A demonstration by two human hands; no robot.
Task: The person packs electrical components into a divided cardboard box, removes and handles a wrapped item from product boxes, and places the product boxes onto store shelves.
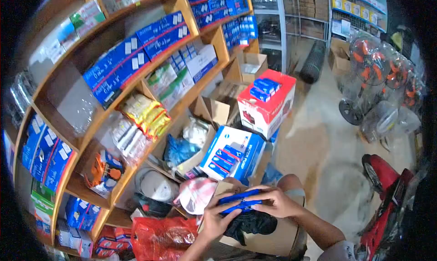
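Note:
Both my hands grip small blue boxes [239, 197] stacked together, low in the middle of the head view. My left hand [215, 219] wraps the left end, with its thumb along the near edge. On the right end, the bent fingers of my right hand [275, 202] press from above and the side. Just below the boxes lies a crumpled black plastic bag [255, 225], on a brown cardboard box [280, 236] in front of me. Print on the held boxes is too small to read.
Ahead, a blue-and-white water pump carton [246, 145] and a red carton [268, 101] each carry small blue boxes. Wooden shelves [116, 99] with blue boxes line the left. A red plastic bag [164, 236] lies lower left. Plastic-wrapped goods [378, 70] and a red object [387, 179] stand right.

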